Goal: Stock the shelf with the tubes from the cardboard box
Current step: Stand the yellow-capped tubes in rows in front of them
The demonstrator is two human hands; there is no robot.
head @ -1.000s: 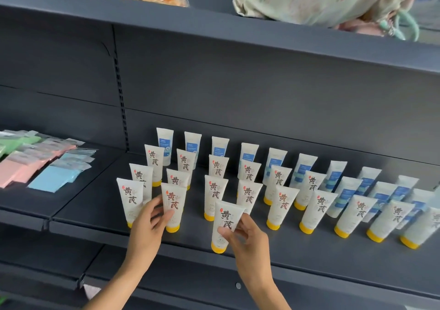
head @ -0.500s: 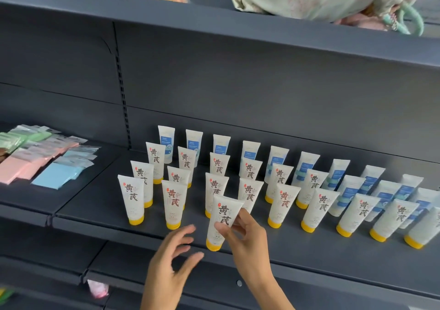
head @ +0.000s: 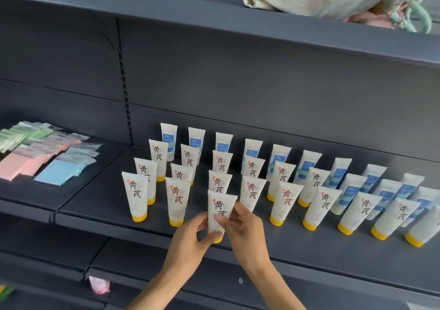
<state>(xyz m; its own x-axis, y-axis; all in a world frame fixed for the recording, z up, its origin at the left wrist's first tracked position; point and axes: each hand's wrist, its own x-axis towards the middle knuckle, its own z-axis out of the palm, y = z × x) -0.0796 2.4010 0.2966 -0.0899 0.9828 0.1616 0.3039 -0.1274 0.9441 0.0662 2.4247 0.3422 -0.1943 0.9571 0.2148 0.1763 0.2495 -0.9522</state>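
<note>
Now that the left hand (head: pixel 190 238) has come across from the neighbouring tubes, the front yellow-capped tube (head: pixel 220 212) is pinched by both it and the right hand (head: pixel 242 228), upright at the shelf (head: pixel 333 250) front; placement seems nearly settled.

White tubes (head: pixel 221 210) have yellow caps and brown lettering; rear tubes (head: pixel 168 140) carry blue labels; the shelf (head: pixel 309 250) is dark grey.
</note>
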